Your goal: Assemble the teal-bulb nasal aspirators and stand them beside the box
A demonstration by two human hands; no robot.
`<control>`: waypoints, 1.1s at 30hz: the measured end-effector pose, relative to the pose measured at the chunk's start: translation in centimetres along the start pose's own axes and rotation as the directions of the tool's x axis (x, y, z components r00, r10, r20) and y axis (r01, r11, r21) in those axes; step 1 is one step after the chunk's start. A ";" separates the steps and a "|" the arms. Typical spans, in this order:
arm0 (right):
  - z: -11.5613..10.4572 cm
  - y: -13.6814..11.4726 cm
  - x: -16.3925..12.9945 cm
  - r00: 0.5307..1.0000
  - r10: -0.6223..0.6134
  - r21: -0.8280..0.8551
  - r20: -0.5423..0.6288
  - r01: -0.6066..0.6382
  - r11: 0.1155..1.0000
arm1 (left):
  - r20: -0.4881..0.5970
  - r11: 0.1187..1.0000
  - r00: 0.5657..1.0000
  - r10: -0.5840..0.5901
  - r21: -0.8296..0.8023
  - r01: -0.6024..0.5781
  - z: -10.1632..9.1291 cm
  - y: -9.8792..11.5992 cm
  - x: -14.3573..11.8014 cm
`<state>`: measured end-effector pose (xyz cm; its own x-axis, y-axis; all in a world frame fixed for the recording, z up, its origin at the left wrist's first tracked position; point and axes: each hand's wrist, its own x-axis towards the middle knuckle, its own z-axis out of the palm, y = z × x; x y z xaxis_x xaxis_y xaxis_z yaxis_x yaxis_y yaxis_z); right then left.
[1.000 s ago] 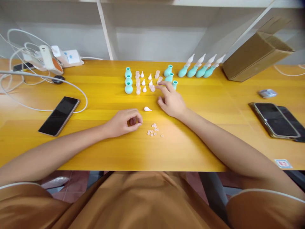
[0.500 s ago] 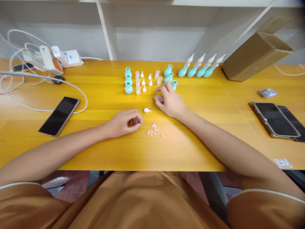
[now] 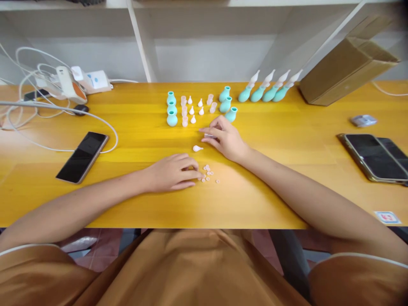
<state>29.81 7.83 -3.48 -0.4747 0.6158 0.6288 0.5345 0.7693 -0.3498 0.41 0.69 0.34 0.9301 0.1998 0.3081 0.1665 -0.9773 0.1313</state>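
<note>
My left hand (image 3: 174, 173) lies low over the table with its fingers stretched out. Its fingertips reach the left edge of a loose cluster of small pale pink rings (image 3: 208, 173), covering some of them. Between the thumb and fingers of my right hand (image 3: 227, 139) is a translucent pink connector (image 3: 208, 135), partly hidden. Just in front of that hand, a single white nozzle tip (image 3: 196, 148) lies on its side. Beyond the hands stand mint-green bulbs (image 3: 172, 119), translucent pink connectors (image 3: 185, 121) and white nozzle tips (image 3: 193, 119) in short rows.
Several assembled bulbs with white nozzles (image 3: 280, 91) stand at the back right beside a cardboard box (image 3: 338, 72). A phone (image 3: 83, 157) and a looping white cable (image 3: 111, 127) are on the left. More phones (image 3: 366, 156) lie at the right.
My left hand has moved right and its fingers have opened out onto the rings. My right hand has shifted slightly left and nearer with the connector, uncovering the nearest right-hand bulb.
</note>
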 end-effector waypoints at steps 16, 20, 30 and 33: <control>-0.1 0.4 1.1 0.882 0.471 0.448 -0.027 -0.411 0.794 | -0.100 0.992 0.992 -0.071 -0.110 0.060 0.7 0.3 0.3; -0.4 -0.4 1.4 0.850 0.521 0.622 0.083 -0.452 0.639 | -0.096 0.974 0.975 -0.199 -0.129 0.186 1.0 0.4 0.2; -0.3 -1.8 1.6 0.854 0.453 0.731 0.257 -0.478 0.487 | -0.111 0.952 0.957 -0.268 -0.183 0.245 1.3 0.6 0.5; -0.2 -1.7 1.6 0.855 0.451 0.725 0.258 -0.480 0.495 | -0.132 0.952 0.954 -0.270 -0.185 0.244 1.3 0.8 0.7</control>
<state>28.25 7.50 -1.77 -0.3454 0.9168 0.2007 -0.0148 0.2085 -0.9779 1.61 0.00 -0.59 0.7991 0.4641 0.3823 0.3253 -0.8684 0.3742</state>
